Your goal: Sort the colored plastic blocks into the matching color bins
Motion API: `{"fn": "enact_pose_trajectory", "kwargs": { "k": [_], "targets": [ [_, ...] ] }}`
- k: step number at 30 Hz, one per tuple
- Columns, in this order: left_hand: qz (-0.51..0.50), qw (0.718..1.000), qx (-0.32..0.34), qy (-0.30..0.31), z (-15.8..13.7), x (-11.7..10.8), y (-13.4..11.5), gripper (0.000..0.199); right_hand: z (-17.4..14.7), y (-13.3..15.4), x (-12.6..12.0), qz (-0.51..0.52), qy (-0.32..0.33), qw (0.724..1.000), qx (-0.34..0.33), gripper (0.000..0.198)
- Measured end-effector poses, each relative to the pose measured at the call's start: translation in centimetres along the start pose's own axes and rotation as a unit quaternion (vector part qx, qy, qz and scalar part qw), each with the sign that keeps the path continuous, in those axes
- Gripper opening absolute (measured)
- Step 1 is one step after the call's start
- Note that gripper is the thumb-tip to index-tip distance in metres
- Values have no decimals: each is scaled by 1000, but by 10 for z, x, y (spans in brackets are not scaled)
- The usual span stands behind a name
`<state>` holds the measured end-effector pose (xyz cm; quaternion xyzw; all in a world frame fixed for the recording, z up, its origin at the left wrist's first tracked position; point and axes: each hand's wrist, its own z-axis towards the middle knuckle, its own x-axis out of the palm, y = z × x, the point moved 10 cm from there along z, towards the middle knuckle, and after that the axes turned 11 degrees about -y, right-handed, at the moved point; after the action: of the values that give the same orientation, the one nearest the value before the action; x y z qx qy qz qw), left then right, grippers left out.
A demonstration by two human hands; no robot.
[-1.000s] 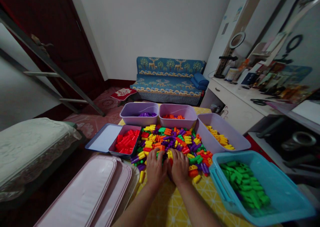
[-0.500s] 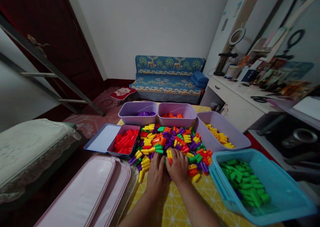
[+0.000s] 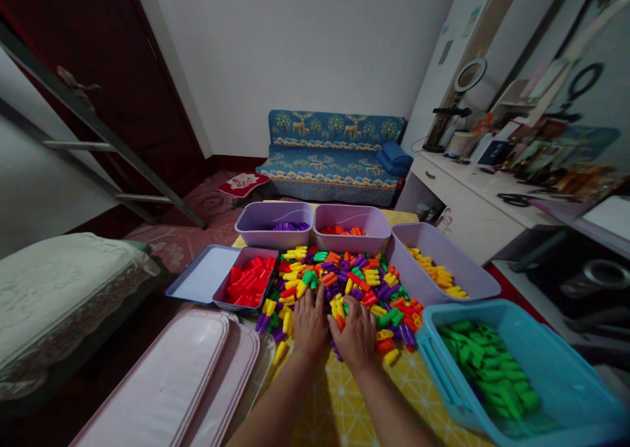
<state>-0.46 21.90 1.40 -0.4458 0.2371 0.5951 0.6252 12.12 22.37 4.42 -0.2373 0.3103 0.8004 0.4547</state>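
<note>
A pile of small plastic building pieces point(image 3: 339, 276) in yellow, red, orange, green and purple covers the middle of the table. My left hand point(image 3: 310, 319) lies on the near side of this pile, open, its fingers stretched forward beside green and yellow pieces. Close by on the right, my right hand point(image 3: 356, 332) rests over the pieces, open, with the thumb apart from the bent fingers. Yellow and orange pieces point(image 3: 337, 308) show between its thumb and index finger. Whatever lies beneath both palms is hidden.
Sorted pieces fill a purple-piece bin point(image 3: 273, 239), an orange-piece bin point(image 3: 352, 242), a yellow-piece bin point(image 3: 462, 263), a red-piece tin point(image 3: 268, 286) and a blue green-piece tub point(image 3: 566, 355). Pink lids point(image 3: 157, 375) lie at left. A sofa point(image 3: 335, 165) stands beyond the table.
My left hand has reached a little forward into the pile and its fingers have stretched out. My right hand has drawn slightly back and right, away from the yellow and orange pieces.
</note>
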Motion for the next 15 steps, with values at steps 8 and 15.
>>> {"fn": "enact_pose_trajectory", "kwargs": {
  "k": [8, 15],
  "targets": [
    [-2, 1000, -11, -14, 3, -4, 0, 71, 1, 1, -22, 32, 9, 999, -39, 35],
    [-14, 999, -3, -30, 3, -6, -2, 72, 15, -5, -26, 122, 55, 989, 66, 22]
  ]
}}
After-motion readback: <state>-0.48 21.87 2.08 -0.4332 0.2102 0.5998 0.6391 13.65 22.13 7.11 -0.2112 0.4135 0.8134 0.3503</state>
